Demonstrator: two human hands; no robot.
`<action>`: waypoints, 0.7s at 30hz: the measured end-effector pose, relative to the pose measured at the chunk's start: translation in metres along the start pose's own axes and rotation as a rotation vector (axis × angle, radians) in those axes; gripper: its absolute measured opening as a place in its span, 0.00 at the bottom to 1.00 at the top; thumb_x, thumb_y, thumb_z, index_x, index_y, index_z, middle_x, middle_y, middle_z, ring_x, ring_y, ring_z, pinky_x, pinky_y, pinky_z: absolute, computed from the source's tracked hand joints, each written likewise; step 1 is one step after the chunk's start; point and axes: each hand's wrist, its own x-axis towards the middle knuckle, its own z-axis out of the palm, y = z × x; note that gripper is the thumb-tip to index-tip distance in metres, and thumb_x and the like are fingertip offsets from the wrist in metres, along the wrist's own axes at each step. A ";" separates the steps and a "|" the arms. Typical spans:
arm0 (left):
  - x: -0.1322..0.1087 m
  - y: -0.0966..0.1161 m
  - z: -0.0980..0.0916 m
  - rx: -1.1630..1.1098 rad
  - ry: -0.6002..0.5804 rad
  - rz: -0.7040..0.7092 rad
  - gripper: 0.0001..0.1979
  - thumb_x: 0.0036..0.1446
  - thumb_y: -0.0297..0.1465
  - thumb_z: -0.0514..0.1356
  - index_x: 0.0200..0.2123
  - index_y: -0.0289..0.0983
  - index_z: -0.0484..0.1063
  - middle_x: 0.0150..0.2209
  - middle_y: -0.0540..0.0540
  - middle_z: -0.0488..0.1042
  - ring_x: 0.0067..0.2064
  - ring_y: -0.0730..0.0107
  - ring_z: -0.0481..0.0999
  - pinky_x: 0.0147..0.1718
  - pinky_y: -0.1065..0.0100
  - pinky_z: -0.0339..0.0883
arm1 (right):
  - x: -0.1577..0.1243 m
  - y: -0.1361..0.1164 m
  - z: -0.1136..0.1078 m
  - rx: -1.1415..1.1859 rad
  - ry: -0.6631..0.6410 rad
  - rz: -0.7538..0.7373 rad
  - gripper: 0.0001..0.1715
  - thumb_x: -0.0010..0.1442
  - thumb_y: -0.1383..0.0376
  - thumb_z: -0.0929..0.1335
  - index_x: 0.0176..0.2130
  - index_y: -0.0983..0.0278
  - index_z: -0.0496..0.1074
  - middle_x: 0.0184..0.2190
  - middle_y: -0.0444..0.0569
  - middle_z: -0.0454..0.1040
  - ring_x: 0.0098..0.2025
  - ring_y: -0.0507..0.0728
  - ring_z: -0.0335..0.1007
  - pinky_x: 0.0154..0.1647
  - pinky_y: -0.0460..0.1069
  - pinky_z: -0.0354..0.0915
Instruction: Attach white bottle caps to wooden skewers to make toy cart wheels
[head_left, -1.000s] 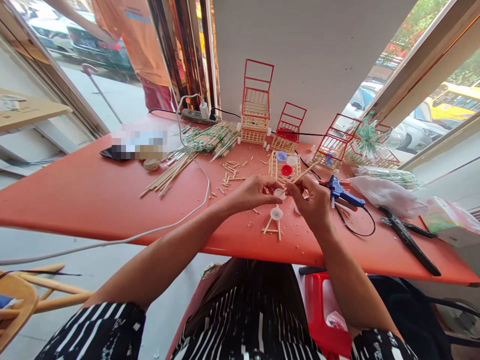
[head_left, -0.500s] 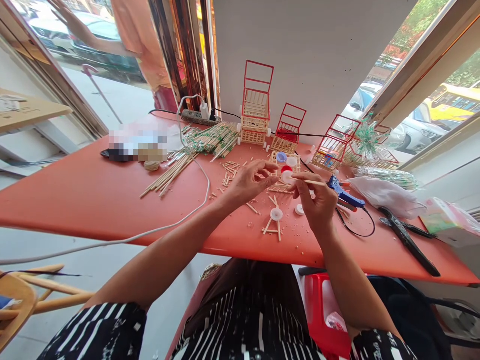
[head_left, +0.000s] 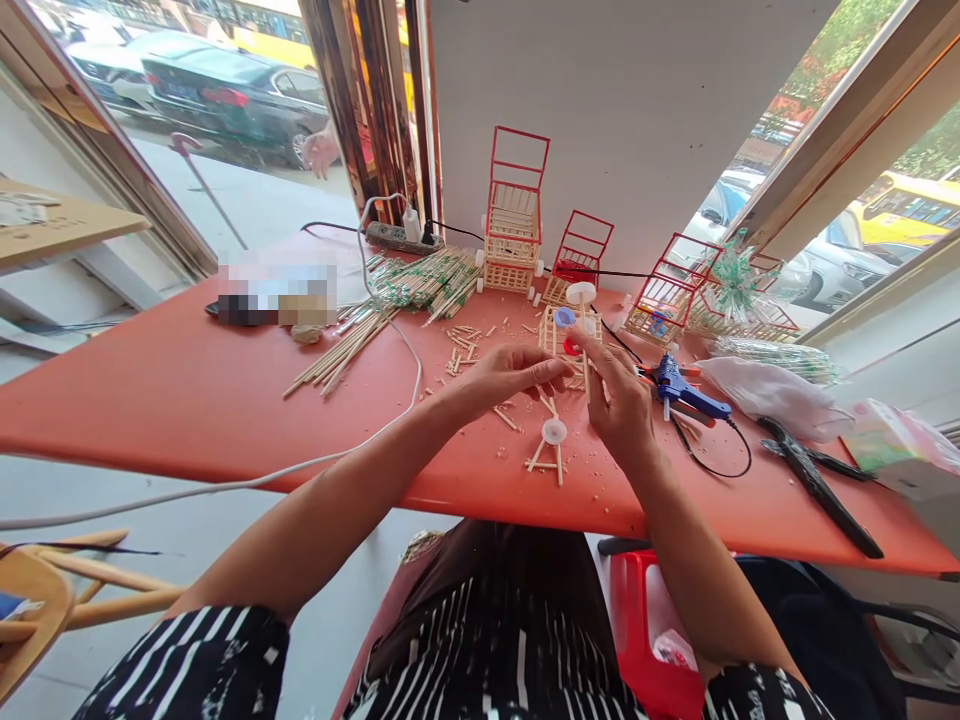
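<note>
My right hand (head_left: 621, 402) pinches a thin wooden stick (head_left: 584, 325) and holds it upright above the orange table (head_left: 187, 390). A white round cap (head_left: 581, 293) sits on the stick's top end. My left hand (head_left: 514, 375) is beside it, fingers pressed together, fingertips meeting the right hand near the stick's lower part. What the left fingers hold is hidden. Just below the hands, another white cap on a small stick frame (head_left: 553, 432) lies on the table.
A blue glue gun (head_left: 684, 390) lies right of my hands, with black scissors (head_left: 817, 480) and a plastic bag (head_left: 765, 385) beyond. Red-framed stick carts (head_left: 514, 215) stand at the back. Stick bundles (head_left: 352, 345), a power strip (head_left: 394, 237) and a white cable (head_left: 409, 365) are on the left.
My right hand has turned the stick from lying sideways to upright, lifting the white cap. The left fingers, spread half a second ago, have closed. A person outside the window has moved away.
</note>
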 end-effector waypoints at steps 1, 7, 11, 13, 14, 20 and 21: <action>-0.001 0.002 0.000 0.000 -0.023 -0.003 0.30 0.55 0.55 0.66 0.42 0.33 0.81 0.36 0.42 0.81 0.36 0.71 0.76 0.35 0.70 0.68 | 0.000 0.002 0.002 -0.013 -0.019 -0.013 0.30 0.72 0.69 0.59 0.68 0.54 0.65 0.61 0.50 0.75 0.65 0.60 0.69 0.66 0.60 0.67; 0.000 -0.002 0.007 -0.004 -0.054 -0.006 0.26 0.51 0.51 0.71 0.34 0.32 0.77 0.31 0.44 0.79 0.32 0.73 0.75 0.33 0.70 0.67 | -0.004 0.012 0.014 -0.031 -0.138 -0.050 0.44 0.66 0.74 0.57 0.76 0.55 0.46 0.71 0.49 0.63 0.75 0.61 0.53 0.74 0.65 0.56; 0.004 -0.010 0.006 -0.004 0.003 0.008 0.25 0.54 0.52 0.67 0.32 0.33 0.75 0.25 0.47 0.76 0.28 0.73 0.73 0.32 0.69 0.68 | -0.004 0.009 0.013 -0.003 -0.115 -0.048 0.38 0.69 0.72 0.57 0.74 0.54 0.52 0.69 0.52 0.66 0.71 0.61 0.60 0.71 0.64 0.59; 0.005 -0.012 0.004 0.013 0.054 0.026 0.24 0.55 0.51 0.66 0.32 0.33 0.75 0.25 0.48 0.75 0.28 0.74 0.73 0.32 0.69 0.68 | -0.004 0.004 0.010 0.047 -0.032 0.008 0.31 0.70 0.68 0.59 0.69 0.55 0.60 0.62 0.54 0.72 0.62 0.61 0.71 0.63 0.61 0.68; 0.006 -0.012 0.003 0.022 0.072 0.030 0.23 0.55 0.51 0.65 0.32 0.33 0.75 0.25 0.48 0.75 0.28 0.74 0.72 0.32 0.70 0.68 | -0.003 0.002 0.008 0.081 0.021 0.048 0.26 0.71 0.66 0.61 0.65 0.55 0.64 0.58 0.54 0.75 0.56 0.61 0.75 0.57 0.59 0.71; 0.006 -0.013 0.004 0.119 0.039 0.081 0.20 0.59 0.47 0.62 0.32 0.34 0.75 0.25 0.48 0.75 0.29 0.74 0.72 0.31 0.71 0.65 | -0.001 0.000 0.004 0.242 0.114 0.229 0.13 0.68 0.58 0.68 0.49 0.60 0.73 0.34 0.45 0.74 0.34 0.53 0.71 0.38 0.49 0.69; 0.005 -0.014 0.005 0.137 0.022 0.091 0.19 0.60 0.46 0.62 0.32 0.34 0.75 0.25 0.49 0.74 0.28 0.74 0.72 0.31 0.71 0.64 | -0.002 0.001 0.005 0.283 0.089 0.245 0.13 0.67 0.57 0.68 0.49 0.60 0.74 0.33 0.44 0.73 0.34 0.53 0.70 0.37 0.49 0.69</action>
